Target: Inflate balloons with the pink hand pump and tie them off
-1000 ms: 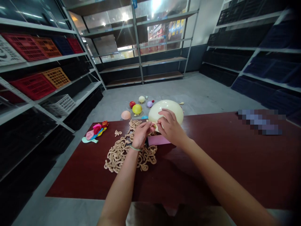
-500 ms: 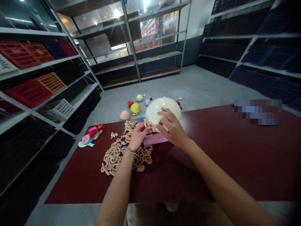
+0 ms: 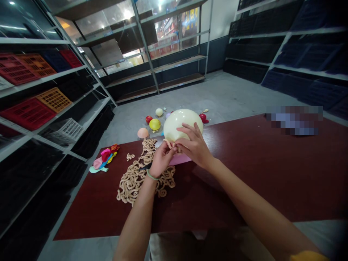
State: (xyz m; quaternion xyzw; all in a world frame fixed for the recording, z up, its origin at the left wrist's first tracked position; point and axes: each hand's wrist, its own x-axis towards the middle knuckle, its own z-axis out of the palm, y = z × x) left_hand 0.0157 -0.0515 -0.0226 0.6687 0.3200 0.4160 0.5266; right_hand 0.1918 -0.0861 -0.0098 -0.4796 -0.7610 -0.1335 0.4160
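An inflated pale yellow balloon (image 3: 182,123) rests over the far edge of the table, in front of my hands. My left hand (image 3: 162,158) pinches a beige curly strand (image 3: 168,143) close to the balloon's lower end. My right hand (image 3: 196,146) has its thumb and forefinger at that same end, with the other fingers spread against the balloon's side. The neck itself is hidden by the fingers. Beneath the hands lies a flat pink object (image 3: 181,158). A heap of beige curly strands (image 3: 133,181) surrounds my left wrist, and a dark thin item (image 3: 145,167) sticks out of it.
Several uninflated balloons (image 3: 104,158) lie on the left of the dark red table (image 3: 217,181). Inflated balloons, among them a yellow one (image 3: 154,124), are on the floor beyond. A blurred-out item (image 3: 295,121) sits at the right. Shelves with crates (image 3: 20,69) stand around.
The view has shifted slightly. My hands have drawn closer together at the balloon's lower end, and the left hand now covers more of the pink object.
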